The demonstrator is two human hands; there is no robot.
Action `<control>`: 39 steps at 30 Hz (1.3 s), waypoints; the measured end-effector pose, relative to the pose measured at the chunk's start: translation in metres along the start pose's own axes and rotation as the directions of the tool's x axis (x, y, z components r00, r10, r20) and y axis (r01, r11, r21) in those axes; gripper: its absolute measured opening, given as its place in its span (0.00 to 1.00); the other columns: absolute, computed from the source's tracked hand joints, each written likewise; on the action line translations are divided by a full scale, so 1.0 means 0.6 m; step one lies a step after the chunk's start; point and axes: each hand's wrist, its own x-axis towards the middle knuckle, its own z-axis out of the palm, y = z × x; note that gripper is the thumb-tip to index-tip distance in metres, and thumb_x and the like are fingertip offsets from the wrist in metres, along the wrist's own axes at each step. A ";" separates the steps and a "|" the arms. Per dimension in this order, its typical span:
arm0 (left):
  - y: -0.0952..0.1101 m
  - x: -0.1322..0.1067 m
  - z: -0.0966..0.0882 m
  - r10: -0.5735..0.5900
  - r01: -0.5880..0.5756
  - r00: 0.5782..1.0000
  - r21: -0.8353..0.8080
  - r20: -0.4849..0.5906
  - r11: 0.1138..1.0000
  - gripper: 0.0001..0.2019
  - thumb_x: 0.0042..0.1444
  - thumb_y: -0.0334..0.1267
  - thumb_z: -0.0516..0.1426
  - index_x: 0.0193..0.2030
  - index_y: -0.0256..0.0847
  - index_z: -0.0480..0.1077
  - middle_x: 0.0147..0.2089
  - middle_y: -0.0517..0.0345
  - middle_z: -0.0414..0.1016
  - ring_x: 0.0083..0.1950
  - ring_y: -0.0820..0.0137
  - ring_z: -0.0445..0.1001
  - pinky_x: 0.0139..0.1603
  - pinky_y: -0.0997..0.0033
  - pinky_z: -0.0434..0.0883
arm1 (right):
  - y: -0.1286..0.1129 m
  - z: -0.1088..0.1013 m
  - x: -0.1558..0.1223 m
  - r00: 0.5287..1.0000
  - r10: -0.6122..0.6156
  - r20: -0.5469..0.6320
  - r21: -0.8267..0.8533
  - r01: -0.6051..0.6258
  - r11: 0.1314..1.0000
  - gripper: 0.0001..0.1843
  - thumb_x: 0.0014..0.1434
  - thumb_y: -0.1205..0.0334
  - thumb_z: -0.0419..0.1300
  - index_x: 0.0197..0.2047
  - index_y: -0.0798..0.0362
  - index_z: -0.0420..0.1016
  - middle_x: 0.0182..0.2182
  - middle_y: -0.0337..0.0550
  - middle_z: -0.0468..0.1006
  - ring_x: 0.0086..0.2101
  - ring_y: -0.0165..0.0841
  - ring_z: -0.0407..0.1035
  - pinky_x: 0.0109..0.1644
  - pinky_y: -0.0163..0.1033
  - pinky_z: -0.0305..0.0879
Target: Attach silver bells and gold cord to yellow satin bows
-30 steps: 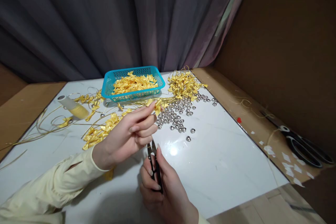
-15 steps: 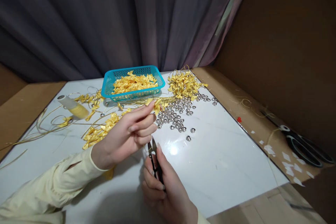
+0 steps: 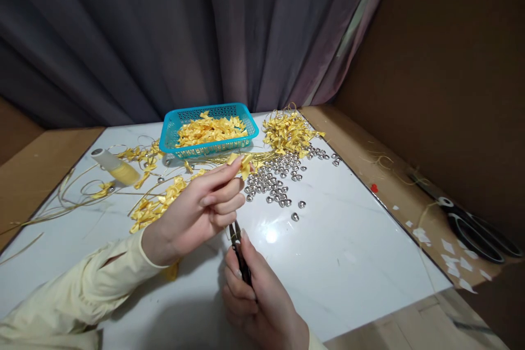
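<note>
My left hand pinches a small yellow ribbon bow between thumb and forefinger, raised above the white table. My right hand sits just below it, fingers wrapped round small black thread snips whose blades point up toward the left hand and look closed. Silver beads lie scattered just beyond the bow. A blue basket holding yellow bows stands at the back.
Loose yellow bows and gold cords lie at left, beside a yellow thread spool. Another bow pile lies at back right. Large black scissors and paper scraps lie on the brown surface at right.
The snips' blades have closed and my right hand has shifted slightly down and right. My left hand still holds the bow in the same place.
</note>
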 end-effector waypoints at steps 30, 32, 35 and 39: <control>-0.085 0.050 -0.128 0.104 -0.114 0.993 0.738 0.060 0.665 0.17 0.59 0.48 0.54 0.26 0.37 0.64 0.23 0.55 0.74 0.21 0.75 0.65 0.24 0.75 0.60 | -0.198 -0.121 -0.113 0.645 -0.741 -0.185 -0.259 -0.760 -0.597 0.21 0.66 0.50 0.45 0.33 0.57 0.68 0.19 0.49 0.75 0.27 0.49 0.75 0.24 0.40 0.56; -0.092 0.054 -0.136 0.076 -0.102 0.995 0.729 0.068 0.677 0.18 0.59 0.50 0.53 0.26 0.37 0.64 0.23 0.54 0.74 0.21 0.75 0.65 0.24 0.75 0.60 | -0.210 -0.104 -0.109 0.647 -0.732 -0.213 -0.253 -0.760 -0.598 0.21 0.66 0.50 0.46 0.30 0.56 0.68 0.20 0.50 0.75 0.28 0.48 0.75 0.24 0.39 0.55; -0.097 0.055 -0.144 0.042 -0.080 0.997 0.707 0.071 0.703 0.20 0.58 0.53 0.53 0.26 0.37 0.63 0.24 0.54 0.74 0.20 0.74 0.66 0.23 0.74 0.60 | -0.224 -0.060 -0.096 0.627 -0.766 -0.142 -0.298 -0.765 -0.571 0.22 0.65 0.49 0.47 0.25 0.54 0.65 0.20 0.48 0.74 0.25 0.42 0.73 0.24 0.37 0.49; -0.094 0.052 -0.149 0.032 -0.116 0.991 0.720 0.130 0.685 0.20 0.59 0.52 0.52 0.27 0.36 0.65 0.26 0.52 0.75 0.23 0.74 0.67 0.25 0.74 0.60 | -0.216 -0.005 -0.046 0.765 -0.644 0.005 -0.674 -0.473 -0.567 0.27 0.66 0.45 0.39 0.22 0.52 0.57 0.17 0.38 0.65 0.21 0.30 0.61 0.26 0.35 0.48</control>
